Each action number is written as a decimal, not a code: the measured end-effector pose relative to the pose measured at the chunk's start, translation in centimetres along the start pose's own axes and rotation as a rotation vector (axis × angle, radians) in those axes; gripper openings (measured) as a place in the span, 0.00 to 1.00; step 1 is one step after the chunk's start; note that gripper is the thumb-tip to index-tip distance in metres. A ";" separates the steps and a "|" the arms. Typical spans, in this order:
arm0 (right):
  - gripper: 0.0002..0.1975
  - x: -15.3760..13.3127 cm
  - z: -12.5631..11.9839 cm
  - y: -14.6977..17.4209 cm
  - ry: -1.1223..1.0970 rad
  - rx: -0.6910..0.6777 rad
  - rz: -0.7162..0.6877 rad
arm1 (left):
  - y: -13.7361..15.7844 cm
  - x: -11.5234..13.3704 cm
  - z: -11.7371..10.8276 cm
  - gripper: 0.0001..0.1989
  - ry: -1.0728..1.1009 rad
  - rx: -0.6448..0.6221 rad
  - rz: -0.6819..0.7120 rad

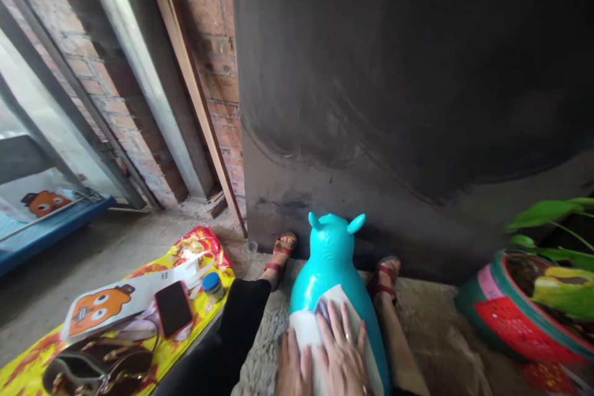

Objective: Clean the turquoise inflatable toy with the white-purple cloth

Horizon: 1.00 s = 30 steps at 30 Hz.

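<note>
A turquoise inflatable animal [331, 247] with two small ears stands between my legs. White paper [304, 325] lies over its back. My left hand [293, 366] rests flat on the paper's left part, fingers stretched out and partly cut off by the frame's lower edge. Beside it, my right hand [342, 351], with a ring on one finger, lies spread on the paper. Under its fingertips shows a small purple patch [321, 307]; I cannot tell what it is.
A dark board [394, 74] stands close in front. On the left, a yellow plastic sheet [204, 322] bears a phone [174, 309], a blue-lidded jar [212, 286], a white paper bag [99, 309] and a brown handbag [97, 365]. A potted plant [501, 303] stands right.
</note>
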State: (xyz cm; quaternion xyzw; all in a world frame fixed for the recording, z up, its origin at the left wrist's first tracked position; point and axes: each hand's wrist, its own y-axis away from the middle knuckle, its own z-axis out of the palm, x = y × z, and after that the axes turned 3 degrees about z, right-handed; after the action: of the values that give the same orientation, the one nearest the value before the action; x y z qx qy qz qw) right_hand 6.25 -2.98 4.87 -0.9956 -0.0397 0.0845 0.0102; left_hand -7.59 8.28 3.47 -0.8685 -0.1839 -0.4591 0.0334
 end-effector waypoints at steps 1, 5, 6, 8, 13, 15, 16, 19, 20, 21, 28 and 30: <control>0.27 0.0 -0.1 -1.6 -0.005 0.005 0.014 | 1.8 -0.8 0.3 0.19 -0.018 -0.042 -0.004; 0.28 -0.3 -0.7 -5.4 -0.042 0.013 0.027 | 6.5 -2.9 0.8 0.28 -0.080 -0.185 -0.005; 0.28 -0.4 -0.8 -5.3 -0.053 0.018 0.022 | 7.2 -3.1 0.7 0.30 -0.091 -0.206 -0.004; 0.28 -0.6 -0.9 -4.4 -0.065 0.021 0.032 | 8.1 -3.3 0.2 0.32 -0.104 -0.219 0.002; 0.27 2.6 -3.2 -4.6 -0.077 0.025 0.207 | 7.5 -1.3 -1.9 0.25 -0.136 -0.150 0.063; 0.30 5.0 -4.8 -6.4 -0.070 0.061 0.245 | 5.3 0.8 -2.5 0.20 -0.144 -0.117 0.106; 0.33 6.0 -5.4 -7.1 -0.066 0.074 0.255 | 4.0 1.8 -2.6 0.20 -0.149 -0.105 0.129; 0.34 7.3 -5.1 -6.2 -0.069 0.078 0.281 | 1.3 4.2 -2.4 0.20 -0.172 -0.092 0.177; 0.32 7.0 -4.4 -4.9 -0.075 0.068 0.288 | 1.1 4.4 -2.2 0.21 -0.184 -0.096 0.189; 0.30 6.4 -3.4 -3.3 -0.083 0.053 0.295 | 1.5 4.3 -2.0 0.22 -0.198 -0.103 0.200; 0.27 4.1 -0.1 -1.3 -0.241 -0.037 0.316 | 8.6 0.7 0.7 0.32 -0.429 -0.223 0.282; 0.27 5.2 -0.8 -4.2 -0.278 -0.035 0.293 | 8.6 0.9 1.8 0.34 -0.579 -0.221 0.347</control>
State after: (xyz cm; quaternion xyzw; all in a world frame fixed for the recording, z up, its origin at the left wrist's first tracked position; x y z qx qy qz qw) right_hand 11.18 1.63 4.95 -0.9695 0.1032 0.2209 -0.0252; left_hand -2.66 0.98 4.12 -0.9793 0.0154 -0.1984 -0.0367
